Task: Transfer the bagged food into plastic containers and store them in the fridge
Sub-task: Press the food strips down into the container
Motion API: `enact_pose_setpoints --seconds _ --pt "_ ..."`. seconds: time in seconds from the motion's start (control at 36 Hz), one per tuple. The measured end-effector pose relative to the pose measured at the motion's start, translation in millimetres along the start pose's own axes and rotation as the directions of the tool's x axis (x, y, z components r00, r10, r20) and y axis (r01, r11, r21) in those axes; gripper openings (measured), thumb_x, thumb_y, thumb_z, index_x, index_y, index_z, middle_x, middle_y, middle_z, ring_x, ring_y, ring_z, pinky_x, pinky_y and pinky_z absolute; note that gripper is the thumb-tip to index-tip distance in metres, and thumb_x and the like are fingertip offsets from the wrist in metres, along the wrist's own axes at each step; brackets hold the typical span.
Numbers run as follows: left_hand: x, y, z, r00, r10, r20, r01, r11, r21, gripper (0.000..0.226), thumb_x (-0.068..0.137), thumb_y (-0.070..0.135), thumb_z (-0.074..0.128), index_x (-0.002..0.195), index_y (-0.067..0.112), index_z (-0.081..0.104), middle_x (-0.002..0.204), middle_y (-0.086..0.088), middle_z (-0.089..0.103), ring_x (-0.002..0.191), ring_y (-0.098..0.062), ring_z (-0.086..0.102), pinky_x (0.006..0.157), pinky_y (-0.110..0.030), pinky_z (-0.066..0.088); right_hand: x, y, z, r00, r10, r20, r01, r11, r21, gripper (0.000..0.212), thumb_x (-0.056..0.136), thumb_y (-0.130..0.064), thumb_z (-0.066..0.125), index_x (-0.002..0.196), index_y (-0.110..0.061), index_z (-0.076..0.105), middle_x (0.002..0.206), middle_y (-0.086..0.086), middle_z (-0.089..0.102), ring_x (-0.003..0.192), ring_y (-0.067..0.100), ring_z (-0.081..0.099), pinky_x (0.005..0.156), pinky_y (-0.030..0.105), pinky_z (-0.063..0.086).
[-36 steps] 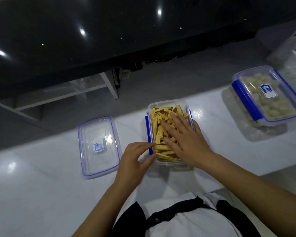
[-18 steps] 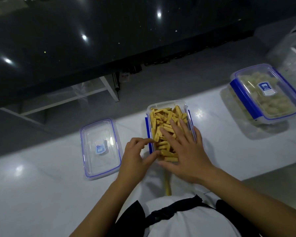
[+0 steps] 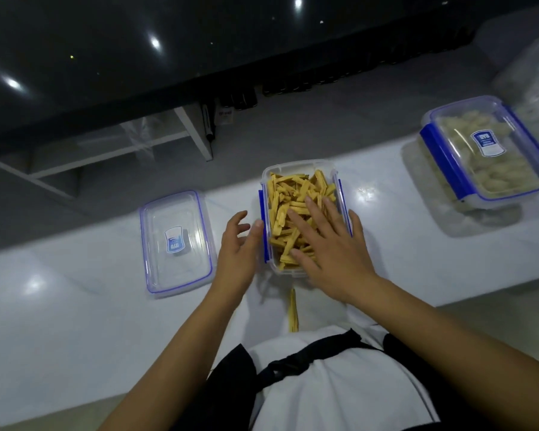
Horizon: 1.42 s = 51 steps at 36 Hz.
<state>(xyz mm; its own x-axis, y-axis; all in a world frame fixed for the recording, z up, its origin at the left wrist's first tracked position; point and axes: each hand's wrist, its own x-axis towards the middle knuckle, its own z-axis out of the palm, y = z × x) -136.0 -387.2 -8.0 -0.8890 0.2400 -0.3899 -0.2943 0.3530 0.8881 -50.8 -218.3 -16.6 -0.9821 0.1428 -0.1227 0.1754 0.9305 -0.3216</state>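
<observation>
On white counter, open clear plastic container with blue clips (image 3: pixel 302 169), full of yellow food sticks (image 3: pixel 290 197). Right hand (image 3: pixel 330 244) flat, pressing sticks level; left hand (image 3: pixel 237 244) spread, steadying side, seemingly gripping nothing. Next: fit clear blue-rimmed lid (image 3: pixel 176 244) lying left.

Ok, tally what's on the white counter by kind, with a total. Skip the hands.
Open container of yellow sticks: 1
Closed container of pale food: 1
Loose lid: 1
Stray yellow sticks on the counter: 1 small bunch, number unclear
Total: 4
</observation>
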Motion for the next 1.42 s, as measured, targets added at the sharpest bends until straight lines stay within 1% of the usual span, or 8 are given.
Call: enact_pose_setpoints --seconds 0.22,0.36,0.56,0.67,0.92,1.11,1.31,1.42 --pt "-48.3 -37.1 -10.4 0.998 0.055 -0.033 -0.048 0.982 0.181 0.03 0.089 0.037 0.07 0.115 0.037 0.056 0.107 0.011 0.064 0.09 0.0 0.061 0.069 -0.012 0.048 13.2 -3.5 -11.5 0.996 -0.05 -0.068 0.053 0.998 0.041 0.07 0.093 -0.068 0.027 0.156 -0.044 0.008 0.169 -0.003 -0.005 0.153 0.027 -0.016 0.117 0.066 -0.002" --pt "-79.9 -48.6 0.8 0.997 0.037 0.071 -0.067 0.879 0.472 0.069 0.068 0.056 0.079 0.124 0.03 0.048 0.108 0.01 0.056 0.1 -0.009 0.054 0.083 -0.027 0.048 7.3 -8.2 -15.5 0.969 -0.245 0.003 0.245 0.968 0.064 0.089 0.08 -0.088 0.031 0.155 -0.048 0.008 0.168 -0.004 -0.01 0.152 0.025 -0.02 0.118 0.064 -0.003" --pt "-87.9 -47.1 17.2 0.984 0.147 0.101 -0.174 0.666 0.725 0.065 0.075 0.041 0.081 0.125 0.016 0.049 0.105 -0.001 0.057 0.093 -0.021 0.055 0.078 -0.035 0.045 -3.0 -9.1 -14.7 0.89 -0.394 -0.23 0.442 0.87 0.218 0.016 0.085 -0.037 0.072 0.093 -0.026 0.08 0.145 0.006 0.054 0.146 0.036 0.028 0.115 0.064 0.018" --pt "-89.2 -49.3 15.7 0.989 0.129 0.079 -0.148 0.721 0.677 0.042 0.089 0.022 0.065 0.123 0.025 0.041 0.105 0.003 0.056 0.086 -0.02 0.061 0.07 -0.042 0.052 -2.2 -11.0 -22.7 0.898 -0.339 -0.28 0.418 0.856 0.304 0.005 0.083 -0.022 0.08 0.085 -0.019 0.081 0.133 0.007 0.063 0.14 0.038 0.038 0.11 0.065 0.026" --pt "-85.1 -43.6 -12.7 0.998 0.029 -0.062 0.001 0.898 0.439 0.035 0.087 0.021 0.072 0.113 0.034 0.052 0.09 0.013 0.066 0.074 -0.003 0.064 0.064 -0.019 0.052 31.6 4.9 -80.6 0.905 0.298 -0.303 0.055 0.625 0.778 0.015 0.088 -0.028 0.075 0.088 -0.042 0.069 0.127 -0.011 0.062 0.13 0.014 0.049 0.109 0.038 0.039" --pt "-58.3 19.4 -12.8 0.964 0.208 -0.163 -0.171 0.961 0.217 0.028 0.085 0.018 0.076 0.103 0.032 0.06 0.089 0.022 0.066 0.08 -0.004 0.066 0.063 -0.01 0.05 57.2 20.7 -64.8 0.945 0.13 -0.299 0.031 0.877 0.48 0.017 0.094 -0.027 0.067 0.106 -0.022 0.077 0.152 0.0 0.046 0.152 0.023 0.019 0.12 0.049 0.014" --pt "-43.4 49.8 15.3 0.902 0.382 0.202 -0.428 0.725 0.539 0.031 0.088 0.022 0.073 0.119 0.025 0.068 0.118 0.006 0.068 0.11 -0.014 0.057 0.094 -0.03 0.048 19.8 21.3 -47.3 0.901 0.359 -0.242 -0.115 0.737 0.666 0.031 0.099 -0.027 0.06 0.127 -0.018 0.066 0.15 0.0 0.049 0.149 0.018 0.027 0.118 0.053 0.029" --pt "-42.8 38.7 14.1 0.932 0.353 0.079 -0.341 0.784 0.519 0.044 0.089 0.019 0.072 0.13 0.026 0.06 0.129 0.008 0.059 0.119 -0.01 0.05 0.099 -0.023 0.041 -1.9 15.4 -40.0 0.953 0.192 -0.234 -0.005 0.783 0.622 0.035 0.095 -0.034 0.064 0.129 -0.025 0.064 0.153 -0.003 0.044 0.15 0.016 0.024 0.119 0.051 0.026"
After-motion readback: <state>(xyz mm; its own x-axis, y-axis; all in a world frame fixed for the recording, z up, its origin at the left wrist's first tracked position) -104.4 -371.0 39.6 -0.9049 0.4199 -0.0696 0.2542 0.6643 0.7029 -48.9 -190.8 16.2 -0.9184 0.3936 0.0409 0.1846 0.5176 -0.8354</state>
